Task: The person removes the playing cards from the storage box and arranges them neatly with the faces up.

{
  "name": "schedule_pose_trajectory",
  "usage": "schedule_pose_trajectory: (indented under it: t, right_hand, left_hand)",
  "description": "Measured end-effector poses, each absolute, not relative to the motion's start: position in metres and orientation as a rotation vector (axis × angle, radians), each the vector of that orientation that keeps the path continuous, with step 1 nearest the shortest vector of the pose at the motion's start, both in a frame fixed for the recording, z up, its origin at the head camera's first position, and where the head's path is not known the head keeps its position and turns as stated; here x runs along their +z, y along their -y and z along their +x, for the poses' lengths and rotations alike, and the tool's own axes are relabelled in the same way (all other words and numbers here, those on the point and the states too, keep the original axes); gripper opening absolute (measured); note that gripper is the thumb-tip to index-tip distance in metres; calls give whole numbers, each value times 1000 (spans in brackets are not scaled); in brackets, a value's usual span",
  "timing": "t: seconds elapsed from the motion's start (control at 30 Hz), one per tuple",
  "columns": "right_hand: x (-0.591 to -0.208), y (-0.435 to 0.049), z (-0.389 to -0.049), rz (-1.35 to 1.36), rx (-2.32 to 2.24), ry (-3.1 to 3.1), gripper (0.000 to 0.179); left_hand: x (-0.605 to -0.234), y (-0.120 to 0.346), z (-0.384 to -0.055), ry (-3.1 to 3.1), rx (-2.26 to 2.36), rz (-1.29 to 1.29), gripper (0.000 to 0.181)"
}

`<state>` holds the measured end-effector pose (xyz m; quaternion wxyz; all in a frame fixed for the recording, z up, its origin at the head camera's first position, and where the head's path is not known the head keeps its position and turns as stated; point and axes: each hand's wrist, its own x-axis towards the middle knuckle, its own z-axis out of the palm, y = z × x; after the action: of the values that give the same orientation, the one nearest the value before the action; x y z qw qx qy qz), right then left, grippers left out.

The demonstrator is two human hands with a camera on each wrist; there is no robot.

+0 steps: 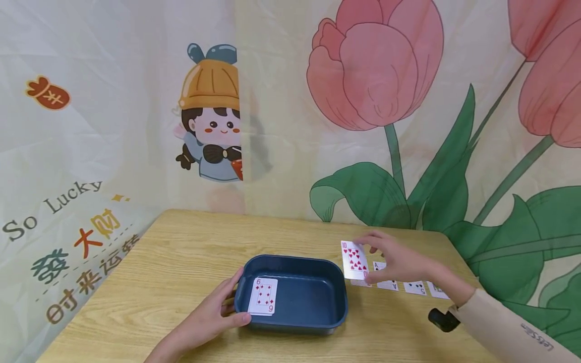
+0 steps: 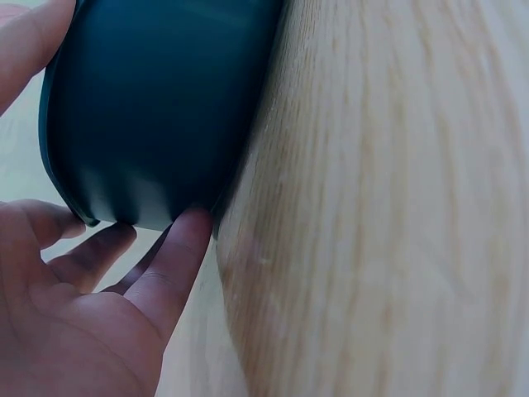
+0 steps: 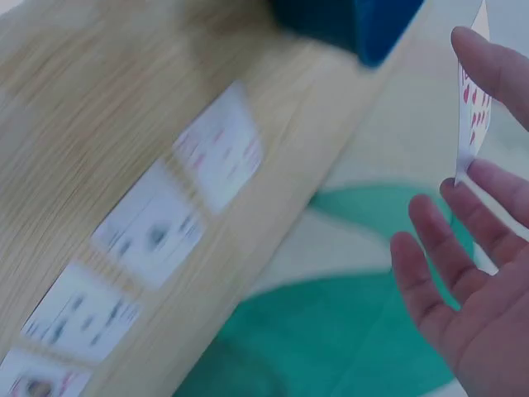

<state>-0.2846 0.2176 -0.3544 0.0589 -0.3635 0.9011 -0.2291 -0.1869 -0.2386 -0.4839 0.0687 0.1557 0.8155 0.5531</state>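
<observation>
My left hand [image 1: 213, 312] holds the left end of a dark blue rectangular tub [image 1: 310, 297], thumb at its front corner and fingers along the end wall. In the left wrist view the fingers touch the tub's wall [image 2: 157, 107]. Inside the tub's left part lies a six of diamonds [image 1: 263, 296], face up. My right hand [image 1: 399, 259] pinches a ten of hearts [image 1: 354, 260] by its edges between thumb and fingers, raised above the table just right of the tub. In the right wrist view this playing card [image 3: 474, 116] appears nearly edge-on.
Several face-up playing cards lie in a row right of the tub: a red-marked card [image 3: 219, 149], an ace [image 1: 386, 282], a black five [image 1: 415, 288] and a picture card [image 1: 437, 289]. The wooden table [image 1: 204, 237] ends at a printed cloth backdrop [image 1: 281, 201].
</observation>
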Motion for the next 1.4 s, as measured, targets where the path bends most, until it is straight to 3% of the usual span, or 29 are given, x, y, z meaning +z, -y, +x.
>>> schedule_pose_trajectory:
  t: [0.4,0.87,1.4]
  right_hand:
    - [-379,-328,-301,-902,-526,-2848,82]
    - [-417,-422,-311,-731,-419,-2870,82]
    - [-427,-468,-311,-580,-256,-2879,78]
  left_hand:
    - [-488,239,-188,-2449,1666,452,100]
    - [-485,239,-187,-2437,1688,483,100]
    - [-488,239,-185,-2425,1714,524,101]
